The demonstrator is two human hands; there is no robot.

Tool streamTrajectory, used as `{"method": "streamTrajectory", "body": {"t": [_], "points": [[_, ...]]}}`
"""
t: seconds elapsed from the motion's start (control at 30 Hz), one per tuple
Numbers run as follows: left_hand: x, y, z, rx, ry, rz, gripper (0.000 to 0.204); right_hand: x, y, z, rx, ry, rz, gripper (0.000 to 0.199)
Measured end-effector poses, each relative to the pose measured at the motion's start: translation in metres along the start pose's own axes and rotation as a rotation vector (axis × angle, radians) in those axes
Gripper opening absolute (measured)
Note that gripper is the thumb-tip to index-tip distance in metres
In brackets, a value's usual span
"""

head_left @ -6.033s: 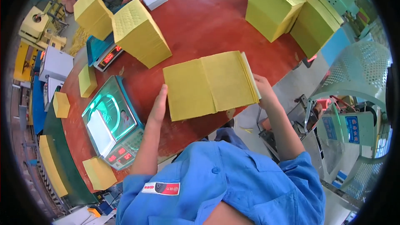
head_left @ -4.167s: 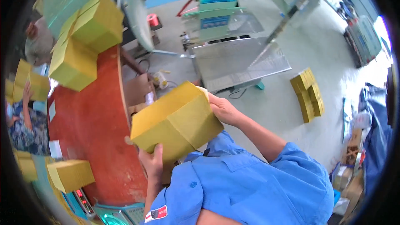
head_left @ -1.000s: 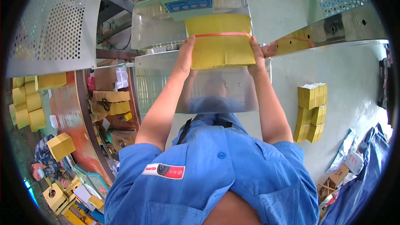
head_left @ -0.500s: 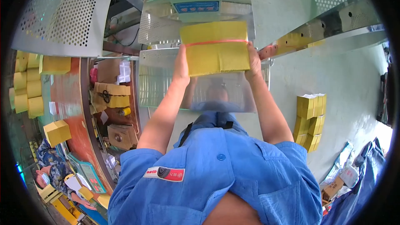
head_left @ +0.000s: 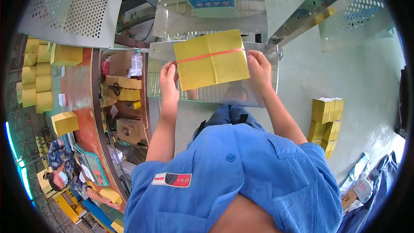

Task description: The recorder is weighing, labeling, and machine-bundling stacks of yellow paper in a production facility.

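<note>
A flat yellow paper bundle (head_left: pixel 211 59) with a thin red band across it lies over the shiny metal tray (head_left: pixel 258 95) of a machine. My left hand (head_left: pixel 168 77) grips the bundle's left edge and my right hand (head_left: pixel 260 67) grips its right edge. The bundle is slightly turned, its right side higher. My blue-shirted body fills the lower middle of the view.
The machine's metal housing (head_left: pixel 207 13) with perforated panels (head_left: pixel 69 8) rises behind the tray. A stack of yellow bundles (head_left: pixel 327 123) stands on the floor at the right. At the left a red table (head_left: pixel 82 90) carries more yellow bundles (head_left: pixel 34 80); another person (head_left: pixel 60 174) works at lower left.
Both hands have brought the banded bundle down and toward me, from up against the machine to over the metal tray, turning it slightly.
</note>
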State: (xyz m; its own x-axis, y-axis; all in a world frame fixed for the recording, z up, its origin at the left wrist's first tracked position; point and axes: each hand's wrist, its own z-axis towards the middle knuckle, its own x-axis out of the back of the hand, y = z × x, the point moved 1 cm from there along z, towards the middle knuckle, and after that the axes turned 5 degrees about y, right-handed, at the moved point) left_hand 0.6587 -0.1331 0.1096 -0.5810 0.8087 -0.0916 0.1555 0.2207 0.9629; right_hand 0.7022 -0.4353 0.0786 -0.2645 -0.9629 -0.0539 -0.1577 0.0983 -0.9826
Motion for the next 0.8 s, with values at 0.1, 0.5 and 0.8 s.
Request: {"method": "streamTrajectory", "body": {"t": [0.1,0.5,0.8], "points": [[-0.001,-0.017,0.008,0.075,-0.137,-0.281,0.011,-0.011,0.005,0.015,-0.08,-0.114,0.147,0.025],[0.008,-0.036,0.004,0.144,-0.159,-0.259,0.017,-0.006,0.029,-0.004,-0.043,-0.021,-0.2,0.032],[-0.023,-0.021,0.016,0.434,-0.151,-0.123,0.042,-0.015,0.03,0.015,-0.087,-0.036,-0.405,0.048]]}}
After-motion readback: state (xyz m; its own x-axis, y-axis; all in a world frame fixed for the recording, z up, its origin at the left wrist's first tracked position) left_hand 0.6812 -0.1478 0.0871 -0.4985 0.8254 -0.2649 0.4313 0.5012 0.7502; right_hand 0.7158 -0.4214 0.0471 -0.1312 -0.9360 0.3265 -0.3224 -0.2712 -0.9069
